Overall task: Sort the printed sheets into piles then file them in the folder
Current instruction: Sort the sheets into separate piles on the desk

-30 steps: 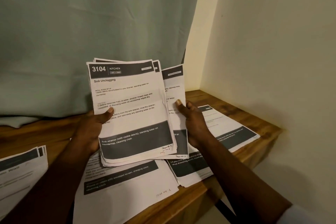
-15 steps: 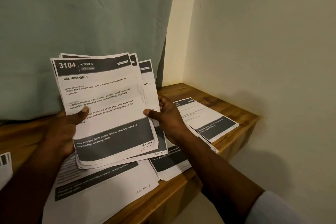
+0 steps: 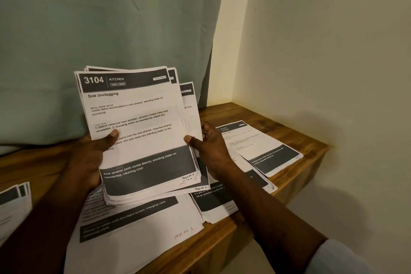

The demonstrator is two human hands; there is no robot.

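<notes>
Gripping the stack of printed sheets (image 3: 138,118) with left hand (image 3: 93,158) and right hand (image 3: 211,151), thumbs on top, above the bench (image 3: 284,134).

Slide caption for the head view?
Left hand and right hand hold a stack of printed sheets above piles on a wooden table.

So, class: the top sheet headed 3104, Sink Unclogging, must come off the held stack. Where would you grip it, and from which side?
Pinch the top sheet at its right edge, mid-height, coming from the right. The left hand pins its left side with the thumb, while the stack fans out on the right, so that edge probably separates easiest; the right hand rests there.
</notes>
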